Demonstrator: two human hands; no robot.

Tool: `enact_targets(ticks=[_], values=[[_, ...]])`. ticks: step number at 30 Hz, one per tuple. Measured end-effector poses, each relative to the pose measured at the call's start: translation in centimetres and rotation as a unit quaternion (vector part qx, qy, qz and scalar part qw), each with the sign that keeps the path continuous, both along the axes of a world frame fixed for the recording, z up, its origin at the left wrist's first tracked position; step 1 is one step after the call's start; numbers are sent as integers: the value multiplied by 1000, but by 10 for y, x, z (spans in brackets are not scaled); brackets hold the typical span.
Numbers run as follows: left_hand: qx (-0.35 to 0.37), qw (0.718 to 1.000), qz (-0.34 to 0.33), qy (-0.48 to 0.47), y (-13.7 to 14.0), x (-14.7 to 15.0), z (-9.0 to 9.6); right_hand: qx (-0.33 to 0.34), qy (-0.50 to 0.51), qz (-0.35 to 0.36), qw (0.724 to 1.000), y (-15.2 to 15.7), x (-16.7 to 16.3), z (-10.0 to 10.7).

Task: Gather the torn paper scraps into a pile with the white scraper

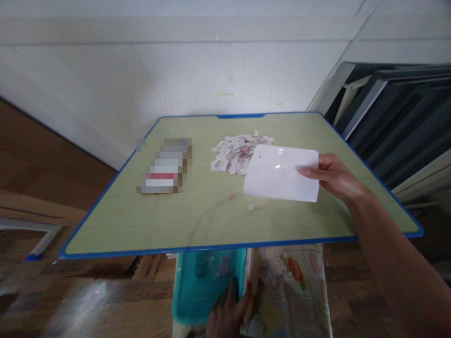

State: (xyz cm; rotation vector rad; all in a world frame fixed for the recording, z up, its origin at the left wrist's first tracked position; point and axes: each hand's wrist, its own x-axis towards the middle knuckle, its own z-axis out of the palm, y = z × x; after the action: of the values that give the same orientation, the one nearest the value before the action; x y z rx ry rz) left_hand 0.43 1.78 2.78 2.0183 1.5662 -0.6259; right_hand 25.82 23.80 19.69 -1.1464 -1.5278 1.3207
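My right hand (334, 176) grips a white, glossy flat sheet with rounded corners and a small hole (278, 173) by its right edge, thumb on top. The sheet is tilted above the table, partly covering a heap of torn paper scraps (232, 150). One small loose scrap (251, 206) lies nearer the front edge. Below that edge, in shadow, my left hand (227, 312) is at the lower right side of a teal tray (179, 291), its fingers over the tray and its thumb by the rim. Some blurry scraps show inside the tray.
The pale green table (134, 225) has a blue rim. On its left lies a pixelated, blurred-out object (165, 166). Under the tray hangs a patterned cloth (292, 300) with more pale scraps. Dark panels (398, 108) lean at the right, and a white wall (211, 70) stands behind.
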Motion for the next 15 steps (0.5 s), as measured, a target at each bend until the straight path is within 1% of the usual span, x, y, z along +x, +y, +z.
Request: enact_targets(ticks=[2, 4, 7, 10, 12, 15], values=[[7, 1000, -1, -4, -1, -1, -1, -25, -9, 57, 998, -3, 2, 3], [16, 1000, -2, -11, -1, -1, 0, -48, -42, 117, 991, -5, 0, 5], [20, 1000, -5, -10, 1, 0, 3, -66, -85, 167, 980, -5, -7, 2], [13, 1000, -3, -12, 2, 1, 5, -57, -87, 163, 981, -3, -18, -3], [26, 1000, -3, -16, 1, 0, 4, -30, -84, 133, 987, -1, -24, -7], [46, 999, -8, -24, -2, -2, -2, 13, -76, 69, 995, 2, -30, -12]])
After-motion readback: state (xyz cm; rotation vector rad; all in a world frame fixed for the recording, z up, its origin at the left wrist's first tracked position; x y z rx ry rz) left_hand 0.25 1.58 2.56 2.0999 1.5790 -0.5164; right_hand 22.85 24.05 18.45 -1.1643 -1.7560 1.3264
